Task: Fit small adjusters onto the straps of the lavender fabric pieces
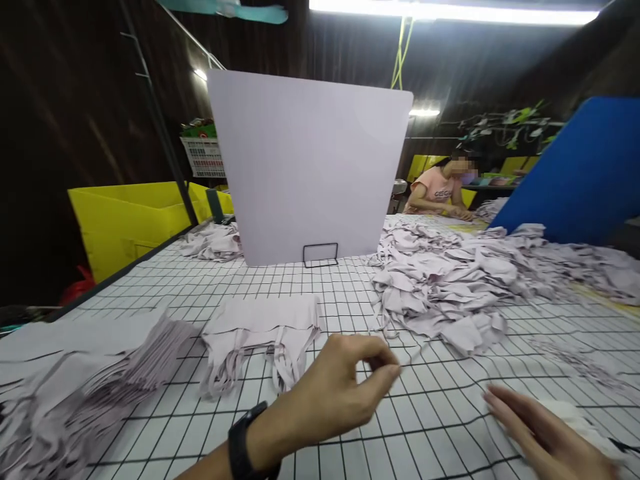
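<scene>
My left hand, with a dark band on the wrist, is above the gridded table with thumb and forefinger pinched. A thin pale strip shows by the fingertips; I cannot make out whether it is in the pinch. At the lower right my right hand is blurred, its fingers stretched out. Just behind it is a white item, partly hidden, of a kind I cannot tell. Left of my left hand lies a small flat stack of pale strapped garments. To the right spreads a loose heap of pale garments.
A tall stack of pale garments fills the table's left side. A white upright panel stands ahead on a wire foot, and a blue panel leans at the right. Yellow bins flank the table. A person sits across.
</scene>
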`<state>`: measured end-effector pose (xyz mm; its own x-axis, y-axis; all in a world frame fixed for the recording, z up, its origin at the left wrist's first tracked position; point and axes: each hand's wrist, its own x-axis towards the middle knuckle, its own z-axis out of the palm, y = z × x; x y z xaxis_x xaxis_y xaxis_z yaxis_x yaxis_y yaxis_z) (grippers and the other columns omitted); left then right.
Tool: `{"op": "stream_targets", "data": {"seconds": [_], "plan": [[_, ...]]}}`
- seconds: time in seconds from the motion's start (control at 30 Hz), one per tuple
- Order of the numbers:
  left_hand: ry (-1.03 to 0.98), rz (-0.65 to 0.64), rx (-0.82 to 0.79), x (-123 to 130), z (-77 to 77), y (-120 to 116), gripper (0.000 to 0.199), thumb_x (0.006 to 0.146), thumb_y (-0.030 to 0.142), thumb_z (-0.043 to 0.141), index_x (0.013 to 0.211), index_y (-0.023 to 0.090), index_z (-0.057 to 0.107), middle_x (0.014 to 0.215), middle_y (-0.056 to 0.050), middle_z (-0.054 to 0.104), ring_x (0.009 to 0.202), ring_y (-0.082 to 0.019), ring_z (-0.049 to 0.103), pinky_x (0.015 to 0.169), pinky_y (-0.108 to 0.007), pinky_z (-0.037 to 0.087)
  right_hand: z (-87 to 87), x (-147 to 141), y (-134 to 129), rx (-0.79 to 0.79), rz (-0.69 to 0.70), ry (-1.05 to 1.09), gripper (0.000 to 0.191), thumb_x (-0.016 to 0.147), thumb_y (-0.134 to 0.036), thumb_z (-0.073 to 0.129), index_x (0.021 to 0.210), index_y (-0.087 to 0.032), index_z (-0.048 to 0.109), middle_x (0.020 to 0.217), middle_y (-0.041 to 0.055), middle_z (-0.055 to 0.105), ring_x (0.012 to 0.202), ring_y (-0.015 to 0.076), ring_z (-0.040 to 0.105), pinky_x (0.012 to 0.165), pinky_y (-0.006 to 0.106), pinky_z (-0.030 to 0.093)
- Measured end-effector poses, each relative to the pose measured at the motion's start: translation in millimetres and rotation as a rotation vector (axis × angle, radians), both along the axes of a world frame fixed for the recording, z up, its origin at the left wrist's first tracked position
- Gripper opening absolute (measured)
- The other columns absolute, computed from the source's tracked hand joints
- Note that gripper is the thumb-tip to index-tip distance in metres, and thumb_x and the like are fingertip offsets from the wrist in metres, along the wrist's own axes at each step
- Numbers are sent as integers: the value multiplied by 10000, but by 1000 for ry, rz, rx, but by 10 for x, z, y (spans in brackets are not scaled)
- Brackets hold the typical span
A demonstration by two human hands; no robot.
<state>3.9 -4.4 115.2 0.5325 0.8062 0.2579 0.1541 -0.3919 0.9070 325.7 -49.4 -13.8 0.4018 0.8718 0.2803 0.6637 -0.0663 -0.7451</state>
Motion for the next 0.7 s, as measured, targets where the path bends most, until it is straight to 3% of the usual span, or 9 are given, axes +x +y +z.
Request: {"op": "stream_targets", "data": {"seconds": [0.07,0.13,0.2,0.27,0.33,0.43,0.5,0.6,0.7], "plan": [[99,53,-38,-53,-179,24,209,942,231,552,808,167,700,779,-13,701,744,-128,617,691,-228,474,113,-147,500,0,-21,-128,335,921,-514,591,1020,-243,761,977,88,767,858,305,736,682,387,606],[191,58,-71,-14,-400,58,198,917,216,556,809,164,713,796,-27,723,753,-144,633,691,-241,476,243,-314,1105,34,10,-270,301,940,-347,505,1034,-192,745,1030,122,754,874,292,731,748,415,601],[271,35,-84,63,-593,97,174,883,196,571,828,159,731,833,-46,744,782,-167,651,720,-266,485,336,-465,1657,44,38,-339,247,924,-247,540,1046,-178,743,1141,148,729,1081,316,679,918,464,553],[320,14,-89,127,-720,134,167,862,189,577,841,159,740,862,-58,750,817,-187,661,751,-290,492,374,-580,2060,22,58,-391,176,928,-234,631,1057,-169,732,1224,146,699,1206,326,612,1029,523,479],[332,4,-91,148,-776,166,172,860,198,572,851,163,740,877,-62,748,843,-198,662,765,-301,500,385,-652,2295,-16,61,-406,237,955,-304,676,1147,-167,694,1264,114,671,1184,292,620,1017,529,488],[322,26,-84,91,-758,222,179,874,217,566,860,163,735,900,-64,744,864,-201,660,790,-314,512,487,-676,2396,-43,45,-371,293,978,-376,665,1183,-167,664,1208,83,672,1056,236,662,924,468,542],[310,47,-82,22,-697,289,188,891,234,562,853,166,733,904,-61,743,863,-201,660,797,-328,518,676,-656,2340,-30,51,-322,237,981,-374,620,1015,-153,699,1004,66,710,933,232,677,840,421,547],[244,106,-45,-56,-521,461,205,932,260,541,925,167,723,991,-73,741,938,-220,660,848,-375,532,1132,-637,2114,25,142,-233,328,957,-410,494,797,-183,668,683,23,643,711,224,644,645,328,495],[108,184,58,-56,-213,662,226,961,306,553,1095,180,684,1170,-98,701,1104,-254,623,976,-453,508,1654,-716,1756,89,319,-156,364,925,-530,498,818,-209,632,687,6,609,641,178,589,561,264,454]]}}
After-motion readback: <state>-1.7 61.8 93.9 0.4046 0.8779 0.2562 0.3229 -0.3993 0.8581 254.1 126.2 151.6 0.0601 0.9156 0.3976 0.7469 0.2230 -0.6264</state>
